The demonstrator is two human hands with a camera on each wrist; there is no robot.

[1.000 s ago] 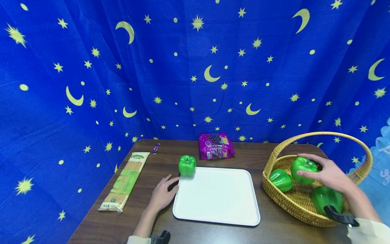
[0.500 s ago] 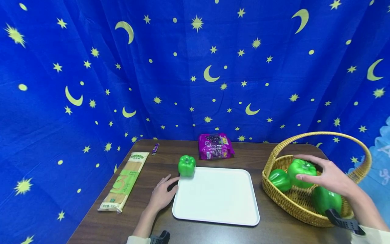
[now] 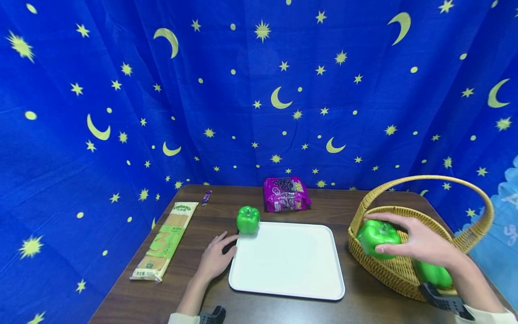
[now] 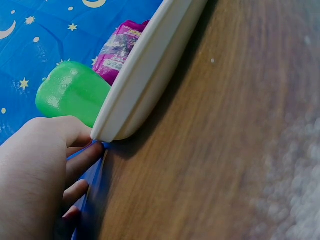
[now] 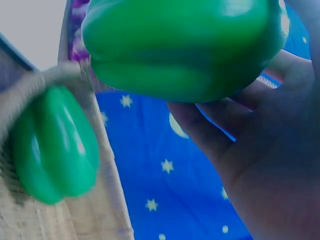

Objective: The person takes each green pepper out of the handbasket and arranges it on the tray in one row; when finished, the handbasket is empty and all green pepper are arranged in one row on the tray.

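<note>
My right hand (image 3: pixel 418 236) grips a green bell pepper (image 3: pixel 378 238), thumb on the near side and fingers over the far side, above the left part of the wicker basket (image 3: pixel 376 269). Under my wrist, another green pepper (image 3: pixel 434 273) lies in the basket, partly covered by the arm. The right wrist view shows the held pepper (image 5: pixel 185 50) large, with a pepper (image 5: pixel 56 145) in the basket below it. My left hand (image 3: pixel 216 258) rests on the table, fingertips at the left rim of the white tray (image 3: pixel 287 261). One pepper (image 3: pixel 248 220) stands at the tray's far left corner.
A purple candy bag (image 3: pixel 286 194) lies behind the tray. At the left are a noodle packet (image 3: pixel 167 240) and a small purple wrapped candy (image 3: pixel 207 198). The basket's tall handle (image 3: pixel 425 177) arches over it. A blue starry curtain (image 3: pixel 243 112) hangs behind the table.
My right hand has moved left across the basket with the bell pepper, which now overlaps the pepper at the basket's left end. The left hand and tray have stayed put.
</note>
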